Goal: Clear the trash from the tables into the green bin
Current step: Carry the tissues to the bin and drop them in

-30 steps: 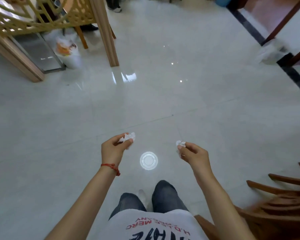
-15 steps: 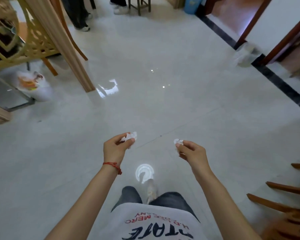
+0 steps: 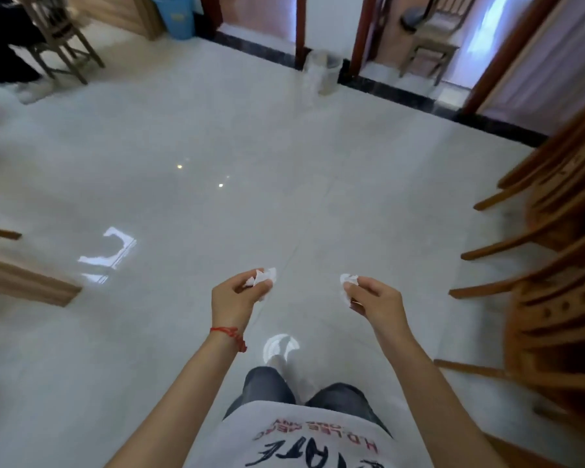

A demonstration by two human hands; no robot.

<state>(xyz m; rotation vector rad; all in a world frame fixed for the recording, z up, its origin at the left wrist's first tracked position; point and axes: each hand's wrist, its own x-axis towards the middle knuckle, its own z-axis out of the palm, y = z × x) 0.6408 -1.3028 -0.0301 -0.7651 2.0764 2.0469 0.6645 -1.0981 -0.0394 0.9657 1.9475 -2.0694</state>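
My left hand (image 3: 234, 300) is closed around a crumpled white tissue (image 3: 263, 277) that sticks out between thumb and fingers. My right hand (image 3: 375, 300) pinches a smaller white tissue scrap (image 3: 347, 281) at its fingertips. Both hands are held out in front of me above the pale tiled floor. No green bin shows in this view. A blue bin (image 3: 175, 15) stands at the far wall, and a pale translucent bin (image 3: 322, 71) sits beside a doorframe ahead.
Stacked wooden chairs (image 3: 554, 265) crowd the right side. A wooden table leg (image 3: 27, 282) lies at the left edge. A person in dark clothes sits on a chair (image 3: 58, 38) at the far left. Dark-trimmed doorways are ahead.
The view has swung to the right: the lattice table and white bag have left the frame, and the doorways, pale bin and stacked chairs have come closer. Both hands still hold their tissues.
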